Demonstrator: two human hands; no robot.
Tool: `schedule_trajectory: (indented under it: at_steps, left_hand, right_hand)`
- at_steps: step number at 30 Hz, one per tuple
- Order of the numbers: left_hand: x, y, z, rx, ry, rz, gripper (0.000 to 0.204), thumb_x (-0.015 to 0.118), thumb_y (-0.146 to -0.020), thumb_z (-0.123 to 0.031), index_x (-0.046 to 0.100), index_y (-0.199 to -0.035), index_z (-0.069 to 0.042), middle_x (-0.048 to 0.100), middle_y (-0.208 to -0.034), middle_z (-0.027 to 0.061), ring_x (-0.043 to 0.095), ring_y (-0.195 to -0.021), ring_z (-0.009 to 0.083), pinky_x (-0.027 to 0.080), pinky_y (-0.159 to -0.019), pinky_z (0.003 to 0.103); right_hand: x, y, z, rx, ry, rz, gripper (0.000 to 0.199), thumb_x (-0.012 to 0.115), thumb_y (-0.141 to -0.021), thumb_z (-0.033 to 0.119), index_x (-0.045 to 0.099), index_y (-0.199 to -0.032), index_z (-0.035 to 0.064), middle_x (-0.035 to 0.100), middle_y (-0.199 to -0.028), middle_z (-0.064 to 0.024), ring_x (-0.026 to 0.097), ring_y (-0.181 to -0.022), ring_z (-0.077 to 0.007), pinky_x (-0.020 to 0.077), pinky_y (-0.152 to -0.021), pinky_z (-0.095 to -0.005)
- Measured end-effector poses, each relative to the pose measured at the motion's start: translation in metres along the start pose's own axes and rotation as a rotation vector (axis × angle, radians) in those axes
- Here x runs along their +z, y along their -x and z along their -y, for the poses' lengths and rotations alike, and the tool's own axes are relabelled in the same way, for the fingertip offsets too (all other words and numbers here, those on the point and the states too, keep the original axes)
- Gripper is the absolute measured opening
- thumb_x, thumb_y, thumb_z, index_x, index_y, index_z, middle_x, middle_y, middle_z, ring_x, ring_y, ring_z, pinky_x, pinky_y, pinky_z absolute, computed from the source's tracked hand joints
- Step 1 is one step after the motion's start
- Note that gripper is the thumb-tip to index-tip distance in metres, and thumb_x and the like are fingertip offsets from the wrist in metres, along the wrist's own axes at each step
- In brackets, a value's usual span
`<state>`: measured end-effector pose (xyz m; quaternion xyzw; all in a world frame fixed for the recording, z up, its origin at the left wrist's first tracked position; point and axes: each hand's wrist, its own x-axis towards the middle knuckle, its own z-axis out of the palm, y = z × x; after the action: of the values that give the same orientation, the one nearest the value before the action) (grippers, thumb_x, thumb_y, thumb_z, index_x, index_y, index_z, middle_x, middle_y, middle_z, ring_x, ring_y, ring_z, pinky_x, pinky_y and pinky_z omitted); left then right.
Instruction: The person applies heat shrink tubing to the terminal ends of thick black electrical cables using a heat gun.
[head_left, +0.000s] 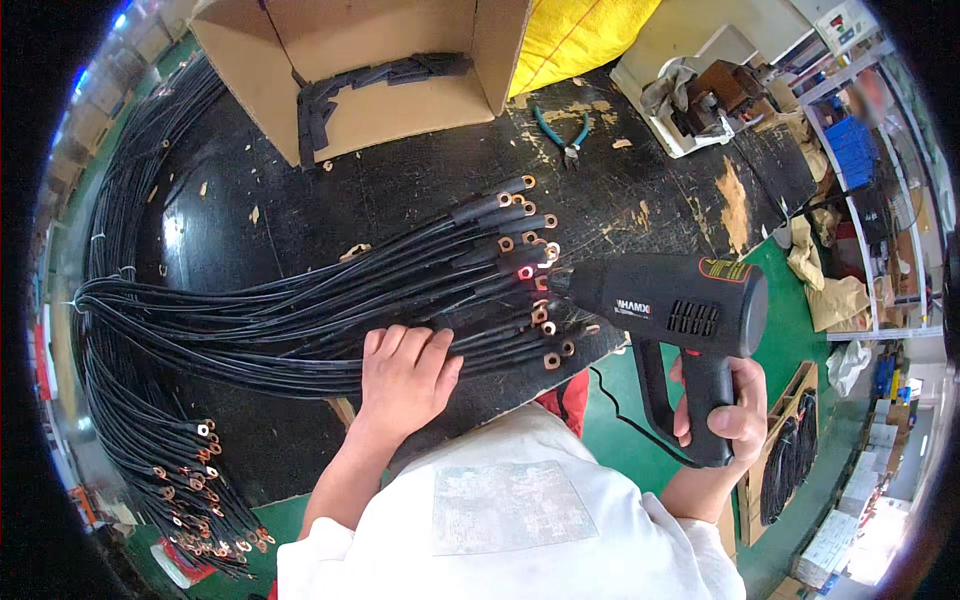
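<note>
I see right hand (742, 408) clamped on heat gun (672, 298) aiming at copper lugs (551, 361), left hand (408, 378) atop black cables (290, 352), likely steadying, can't tell if gripping.

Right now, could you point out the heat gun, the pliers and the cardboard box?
Heat gun (680, 295), head view: on its black body.
Pliers (571, 151), head view: at the pivot.
Cardboard box (412, 108), head view: bare inside surface.
</note>
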<state>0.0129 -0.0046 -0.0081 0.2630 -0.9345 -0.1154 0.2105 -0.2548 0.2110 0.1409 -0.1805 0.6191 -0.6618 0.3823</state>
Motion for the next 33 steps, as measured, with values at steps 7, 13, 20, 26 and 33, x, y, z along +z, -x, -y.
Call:
schedule_trajectory:
  at_steps: [7, 13, 20, 26, 33]
  left_hand:
    - [-0.003, 0.001, -0.005, 0.082, 0.087, -0.058, 0.035, 0.079, -0.081, -0.027, 0.074, -0.112, -0.011, 0.064, -0.114, 0.0052, 0.060, -0.103, 0.0258, 0.043, -0.091, 0.044]
    - [-0.001, -0.003, -0.005, -0.099, -0.080, -0.110, 0.037, 0.073, -0.089, -0.031, 0.070, -0.116, -0.007, 0.064, -0.120, 0.0105, 0.059, -0.110, 0.0318, 0.043, -0.096, 0.047]
    - [0.000, 0.003, 0.001, -0.075, 0.070, -0.096, 0.032, 0.074, -0.088, -0.028, 0.069, -0.112, -0.007, 0.064, -0.117, 0.0105, 0.060, -0.107, 0.0312, 0.043, -0.093, 0.047]
    - [-0.006, 0.000, 0.005, -0.102, 0.073, -0.254, 0.027, 0.075, -0.086, -0.018, 0.069, -0.109, -0.006, 0.064, -0.118, 0.0115, 0.059, -0.109, 0.0347, 0.044, -0.097, 0.048]
    - [-0.007, 0.002, 0.011, -0.091, 0.110, -0.340, 0.023, 0.074, -0.085, -0.014, 0.069, -0.106, -0.005, 0.065, -0.117, 0.0117, 0.059, -0.107, 0.0347, 0.046, -0.095, 0.047]
  right_hand:
    - [-0.007, 0.001, 0.002, 0.039, 0.014, 0.050, 0.079, 0.076, -0.052, 0.023, 0.060, -0.117, -0.0192, 0.070, -0.099, -0.0280, 0.069, -0.054, -0.0272, 0.0550, -0.042, -0.0333]
    - [-0.004, 0.003, 0.002, 0.038, -0.005, 0.043, 0.079, 0.076, -0.052, 0.024, 0.061, -0.116, -0.0196, 0.071, -0.099, -0.0280, 0.069, -0.052, -0.0266, 0.0544, -0.041, -0.0326]
    - [0.003, 0.006, 0.005, 0.079, -0.002, 0.035, 0.078, 0.075, -0.048, 0.026, 0.064, -0.110, -0.0191, 0.072, -0.090, -0.0264, 0.068, -0.049, -0.0263, 0.0532, -0.039, -0.0323]
    - [0.006, 0.008, 0.005, 0.081, 0.000, 0.011, 0.077, 0.075, -0.047, 0.025, 0.064, -0.109, -0.0202, 0.072, -0.087, -0.0250, 0.068, -0.050, -0.0263, 0.0531, -0.040, -0.0319]
    - [-0.008, 0.008, 0.007, 0.145, 0.000, 0.200, 0.070, 0.076, -0.052, 0.017, 0.062, -0.109, -0.0218, 0.072, -0.093, -0.0273, 0.070, -0.054, -0.0288, 0.0568, -0.044, -0.0333]
